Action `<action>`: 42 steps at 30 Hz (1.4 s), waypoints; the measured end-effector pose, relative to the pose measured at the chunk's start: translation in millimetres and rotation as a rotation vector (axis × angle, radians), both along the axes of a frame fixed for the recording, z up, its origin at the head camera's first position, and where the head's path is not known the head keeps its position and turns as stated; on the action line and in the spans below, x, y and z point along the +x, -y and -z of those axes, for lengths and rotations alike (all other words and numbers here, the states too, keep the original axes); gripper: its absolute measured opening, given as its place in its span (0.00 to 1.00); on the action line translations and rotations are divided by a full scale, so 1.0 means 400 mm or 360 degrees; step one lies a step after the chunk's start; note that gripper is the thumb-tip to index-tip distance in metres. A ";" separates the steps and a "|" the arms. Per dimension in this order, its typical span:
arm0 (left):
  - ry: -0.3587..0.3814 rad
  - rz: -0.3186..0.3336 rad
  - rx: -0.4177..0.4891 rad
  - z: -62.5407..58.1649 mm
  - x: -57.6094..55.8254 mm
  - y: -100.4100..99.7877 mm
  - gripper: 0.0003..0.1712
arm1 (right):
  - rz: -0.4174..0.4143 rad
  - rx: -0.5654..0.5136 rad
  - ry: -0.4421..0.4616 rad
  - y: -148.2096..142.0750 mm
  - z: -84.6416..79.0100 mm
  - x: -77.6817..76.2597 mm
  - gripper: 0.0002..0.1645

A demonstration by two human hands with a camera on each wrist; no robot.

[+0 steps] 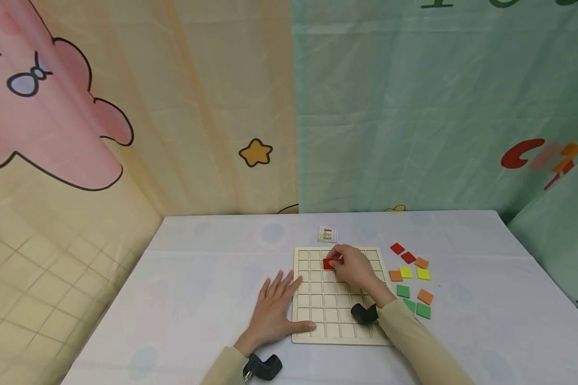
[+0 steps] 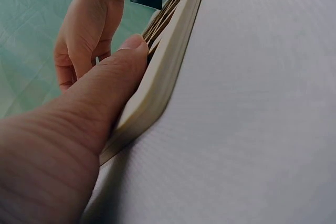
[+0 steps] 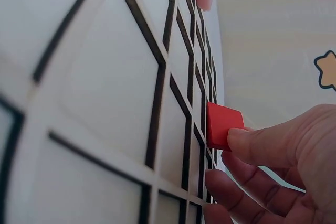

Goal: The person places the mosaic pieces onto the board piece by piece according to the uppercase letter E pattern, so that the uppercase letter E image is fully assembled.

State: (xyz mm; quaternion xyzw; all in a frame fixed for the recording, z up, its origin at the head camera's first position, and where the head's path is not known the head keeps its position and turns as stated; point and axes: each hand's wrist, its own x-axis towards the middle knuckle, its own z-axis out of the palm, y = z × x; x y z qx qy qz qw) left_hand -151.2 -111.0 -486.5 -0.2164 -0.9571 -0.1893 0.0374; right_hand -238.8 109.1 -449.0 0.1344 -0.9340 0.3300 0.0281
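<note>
A pale wooden grid board (image 1: 335, 340) with rows of square recesses lies on the table. My right hand (image 1: 354, 266) pinches a red square tile (image 3: 224, 124) between thumb and fingers, over the board's upper part. In the right wrist view the tile touches or nearly touches the grid's bars; I cannot tell whether it sits in a recess. My left hand (image 1: 272, 313) rests at the board's left side, fingers spread, with its thumb (image 2: 113, 72) lying over the near left corner of the frame.
Right of the board lie loose tiles: red (image 1: 397, 248), orange (image 1: 425, 296), yellow (image 1: 424, 274) and green (image 1: 423, 310). A small card with a coloured grid pattern (image 1: 327, 234) lies behind the board. Printed curtains (image 1: 395, 107) hang behind the white-covered table (image 1: 212, 256).
</note>
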 end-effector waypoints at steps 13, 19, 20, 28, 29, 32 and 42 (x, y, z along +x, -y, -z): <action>-0.0017 0.0014 -0.0002 -0.003 0.001 0.000 0.60 | 0.0031 0.0005 0.0068 0.005 0.001 -0.006 0.02; -0.0009 0.0010 -0.0009 0.000 0.000 -0.001 0.60 | 0.0041 0.0023 0.0030 -0.001 0.001 0.004 0.05; 0.0000 0.0006 -0.0011 0.000 0.000 -0.001 0.60 | 0.0032 0.0038 0.0002 -0.003 0.001 0.006 0.05; 0.0002 -0.0003 -0.0014 -0.002 0.000 -0.002 0.60 | -0.0063 0.0168 -0.0150 -0.011 0.000 0.019 0.08; 0.0002 -0.0005 -0.0018 -0.002 -0.001 -0.002 0.60 | -0.0075 0.0180 -0.0164 -0.012 0.000 0.021 0.08; 0.0006 -0.0007 -0.0025 -0.003 -0.002 -0.003 0.60 | -0.0126 0.0225 -0.0198 -0.016 -0.001 0.026 0.09; 0.0002 0.0005 -0.0010 -0.002 0.000 -0.003 0.60 | -0.0418 0.0174 -0.0056 -0.063 -0.007 0.031 0.14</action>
